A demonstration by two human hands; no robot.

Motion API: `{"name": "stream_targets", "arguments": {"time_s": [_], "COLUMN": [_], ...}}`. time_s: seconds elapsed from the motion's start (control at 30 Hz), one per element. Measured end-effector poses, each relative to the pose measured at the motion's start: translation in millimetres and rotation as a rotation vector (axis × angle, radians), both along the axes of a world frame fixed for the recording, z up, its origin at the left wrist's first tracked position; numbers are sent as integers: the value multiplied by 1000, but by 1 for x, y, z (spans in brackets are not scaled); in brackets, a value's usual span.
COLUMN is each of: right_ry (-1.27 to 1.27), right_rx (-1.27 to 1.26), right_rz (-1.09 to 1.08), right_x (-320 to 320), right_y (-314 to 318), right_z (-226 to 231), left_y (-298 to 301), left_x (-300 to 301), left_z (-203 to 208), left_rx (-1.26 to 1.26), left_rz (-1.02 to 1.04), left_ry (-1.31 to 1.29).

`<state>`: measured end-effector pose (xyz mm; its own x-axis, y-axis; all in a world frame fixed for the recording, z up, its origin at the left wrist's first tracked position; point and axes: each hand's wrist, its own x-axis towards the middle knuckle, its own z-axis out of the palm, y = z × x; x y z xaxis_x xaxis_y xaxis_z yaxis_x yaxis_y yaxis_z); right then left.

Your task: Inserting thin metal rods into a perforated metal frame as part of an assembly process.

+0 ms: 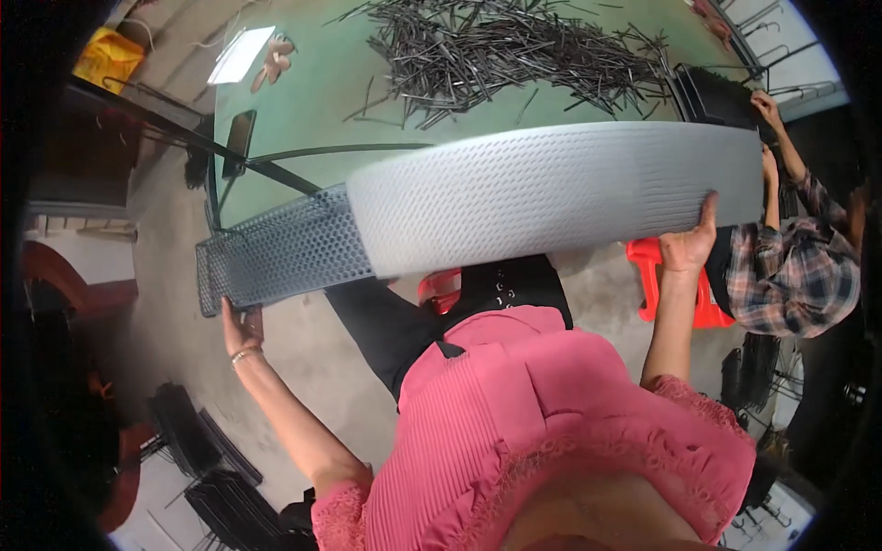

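A long, light grey panel (551, 193) with a perforated pattern spans the front of the green table at my chest. From its left end extends a darker, see-through mesh section (285, 243); whether the two are one piece I cannot tell. My left hand (243, 332) holds the mesh section's lower left corner, its fingers partly hidden. My right hand (689, 243) grips the light panel's lower edge near the right end, thumb up on the near face and the other fingers hidden behind.
On the green table (322, 101) lies a heap of thin black strips (496, 55). A dark bar (285, 174) runs beyond the mesh section. At right, a co-worker in a plaid shirt (790, 275) handles black pieces (717, 96). A red stool (648, 275) stands nearby; black stacks (230, 505) are lower left.
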<state>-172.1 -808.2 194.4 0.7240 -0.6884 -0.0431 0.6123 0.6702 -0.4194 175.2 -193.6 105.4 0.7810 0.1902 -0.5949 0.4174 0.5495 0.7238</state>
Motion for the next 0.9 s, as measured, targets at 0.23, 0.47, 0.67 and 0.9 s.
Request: {"name": "stream_targets", "arguments": {"time_s": [0.23,0.47,0.67,0.9], "right_ry": [311,301,251,474], "right_rx": [73,54,23,168], "right_rz": [-471,-628,-747,-1062], "right_x": [12,-1,-35,-136], "right_y": [-15,2,43,105], "right_z": [20,26,42,58], "left_y": [-2,-53,-69,-28], "left_x": [-9,1,-25,30], "left_z": [19,7,50,-9], "left_rx": [73,249,361,295], "left_rz": [87,50,-50,-103], "left_ry": [103,-136,-211,-199]}}
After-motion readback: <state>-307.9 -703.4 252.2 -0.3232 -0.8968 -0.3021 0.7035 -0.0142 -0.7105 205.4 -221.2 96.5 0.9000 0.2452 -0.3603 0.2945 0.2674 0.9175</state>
